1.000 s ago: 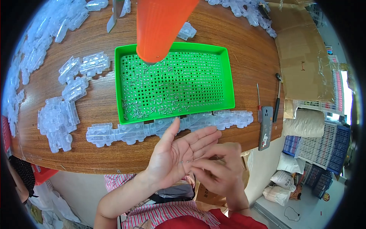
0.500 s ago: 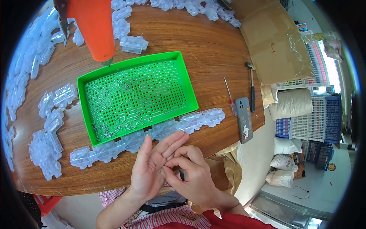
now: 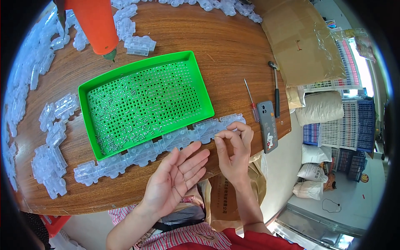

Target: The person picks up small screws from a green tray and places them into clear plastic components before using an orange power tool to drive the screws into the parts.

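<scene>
My left hand [image 3: 177, 177] is palm up with its fingers stretched out, in front of the green tray [image 3: 204, 85]. A tiny speck shows on its palm, too small to name. My right hand [image 3: 236, 152] is pinched at thumb and forefinger, beside the right end of a row of clear plastic parts [image 3: 141, 153]; whatever lies between the fingertips is too small to make out. The row runs along the tray's near side. Small metal screws [image 3: 110, 143] lie loose in the tray, whose perforated insert also has screws standing in many holes.
An orange power screwdriver [image 3: 95, 27] hangs over the tray's far left. More clear parts [image 3: 50, 166] are heaped at left and back. At right lie a red-handled screwdriver [image 3: 255, 111], a phone [image 3: 267, 125] and a black-handled tool [image 3: 276, 98], near a cardboard box [image 3: 300, 46].
My right hand has left my left palm and moved right, up to the row's right end. The left hand has opened flatter. The whole view has shifted slightly.
</scene>
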`<state>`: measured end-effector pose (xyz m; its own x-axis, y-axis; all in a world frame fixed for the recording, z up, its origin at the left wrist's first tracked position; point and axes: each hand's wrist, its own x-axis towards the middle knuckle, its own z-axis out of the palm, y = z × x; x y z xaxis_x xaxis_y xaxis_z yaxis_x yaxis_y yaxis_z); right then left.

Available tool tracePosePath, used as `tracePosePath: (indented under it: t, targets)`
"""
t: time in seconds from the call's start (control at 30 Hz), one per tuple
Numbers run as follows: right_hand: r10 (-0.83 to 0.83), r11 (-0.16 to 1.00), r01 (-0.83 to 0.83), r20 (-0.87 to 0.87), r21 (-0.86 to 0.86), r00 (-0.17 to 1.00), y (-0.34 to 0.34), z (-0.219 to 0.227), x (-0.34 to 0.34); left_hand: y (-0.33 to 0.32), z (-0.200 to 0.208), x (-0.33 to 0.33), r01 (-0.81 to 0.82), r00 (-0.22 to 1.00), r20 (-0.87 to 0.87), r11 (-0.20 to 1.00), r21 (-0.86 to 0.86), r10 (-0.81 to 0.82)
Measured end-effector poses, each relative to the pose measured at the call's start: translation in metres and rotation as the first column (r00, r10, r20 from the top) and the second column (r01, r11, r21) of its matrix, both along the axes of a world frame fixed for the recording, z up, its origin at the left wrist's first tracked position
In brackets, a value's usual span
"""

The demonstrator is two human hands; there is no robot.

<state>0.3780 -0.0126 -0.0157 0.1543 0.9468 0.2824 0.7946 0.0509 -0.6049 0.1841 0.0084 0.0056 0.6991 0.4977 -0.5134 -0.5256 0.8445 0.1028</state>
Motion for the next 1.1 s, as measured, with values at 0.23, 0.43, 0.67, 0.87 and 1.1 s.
tracePosePath:
  t: [0.23,0.43,0.67,0.87,1.1]
  targets:
    - [-0.041,0.999,0.041,0.015,0.013,0.999,0.001,-0.006,-0.006,0.003,-0.006,0.003,0.015,0.996,0.084,1.000,-0.025,-0.013]
    - [-0.107,0.994,0.106,-0.060,-0.014,0.992,0.001,-0.002,-0.008,0.004,-0.005,0.004,0.009,0.995,0.103,1.000,-0.003,-0.008]
    - [-0.098,0.995,0.098,0.000,-0.023,0.995,0.000,0.001,-0.009,0.004,-0.002,0.003,0.004,0.997,0.078,1.000,-0.016,-0.003]
    - [-0.123,0.992,0.126,-0.167,0.007,0.978,-0.009,0.018,-0.019,0.005,-0.005,0.001,-0.028,0.992,0.126,1.000,-0.013,0.029]
    - [0.333,0.939,-0.332,0.006,-0.088,0.943,-0.021,0.055,-0.047,0.008,-0.008,0.001,-0.066,0.918,0.386,0.994,-0.087,0.094]
